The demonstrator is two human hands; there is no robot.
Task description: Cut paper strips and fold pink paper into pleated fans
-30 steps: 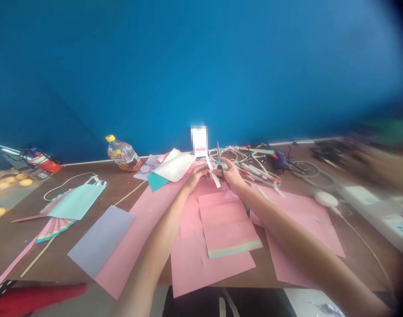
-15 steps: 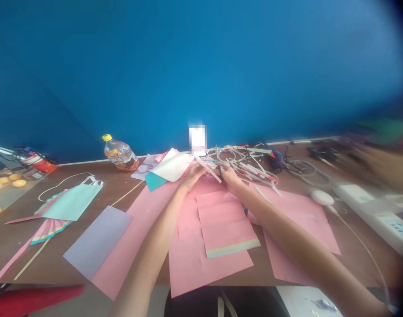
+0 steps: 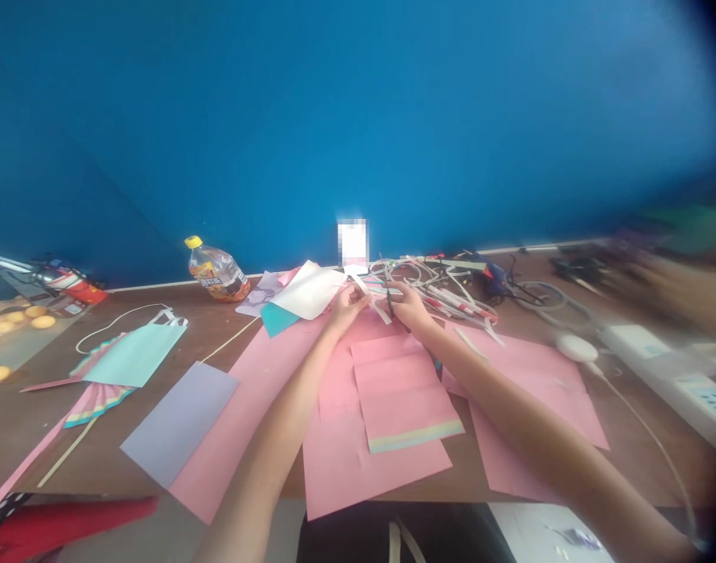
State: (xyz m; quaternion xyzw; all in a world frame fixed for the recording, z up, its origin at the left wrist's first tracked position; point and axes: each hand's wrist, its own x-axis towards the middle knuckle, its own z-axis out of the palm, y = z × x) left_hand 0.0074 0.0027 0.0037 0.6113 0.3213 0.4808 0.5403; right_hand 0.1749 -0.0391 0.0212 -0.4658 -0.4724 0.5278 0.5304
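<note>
1. Just right of centre: the right hand (image 3: 413,310) hides the handles of the scissors (image 3: 389,300).
2. Twelve o'clock: white panel (image 3: 353,244), pixelated.
3. Three o'clock: another person's arm (image 3: 686,289), blurred.
4. Eight o'clock: polka-dot strip (image 3: 5,518), cut off leftward.

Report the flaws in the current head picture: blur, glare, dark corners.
Head view, right side: the power strip looks smeared, and the frame darkens to black at the corners there; head view, centre: a bright upright rectangle before the blue wall glares and is pixelated, its content unreadable; head view, hands: the scissors in the right hand show, but fine detail is soft.
</note>
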